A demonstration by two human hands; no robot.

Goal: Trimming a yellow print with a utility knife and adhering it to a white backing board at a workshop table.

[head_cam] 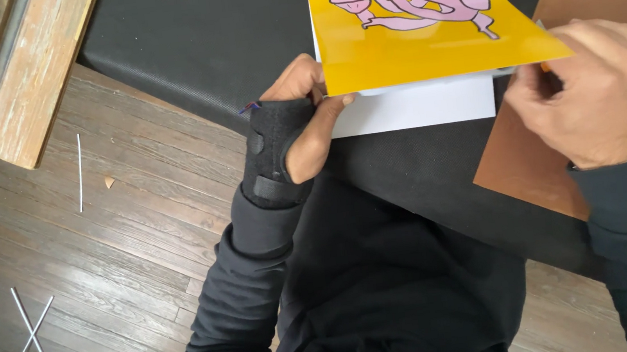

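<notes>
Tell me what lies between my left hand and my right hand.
In the head view, the glossy yellow sheet with a pink cartoon figure spans from left hand to right hand, above a white paper sheet.

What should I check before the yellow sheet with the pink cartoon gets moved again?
1. Left hand, in a black wrist brace, grips the lower left corner of the yellow sheet: ok.
2. Right hand pinches the sheet's lower right corner: ok.
3. Yellow sheet flat against the white sheet under it: not ok, its lower edge is lifted and curled.
4. White sheet lying on the black surface: ok.
5. Brown board clear of the sheets: cannot tell, the right hand hides that edge.
6. Thin rods on the wooden floor kept off the work surface: ok.
</notes>
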